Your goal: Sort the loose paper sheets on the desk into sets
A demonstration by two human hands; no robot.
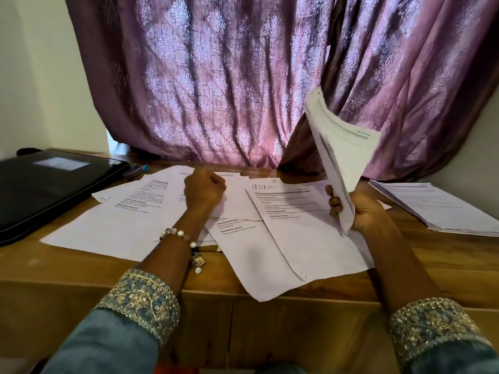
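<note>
Centrally, loose sheets [167, 211] lie fanned and overlapping across the wooden desk [81, 263], one corner overhanging the near edge. Left hand [204, 188]: curled into a fist above the middle of the spread, holding nothing, nearer to the sheets. Right hand [356, 209]: gripping a gathered bundle of pages [337, 149] upright, its long axis rising toward the curtain [216, 76]. Far right: a squared pile of papers [445, 209]. Far left: closed laptop [51, 182], with pens [137, 170] beside it.
</note>
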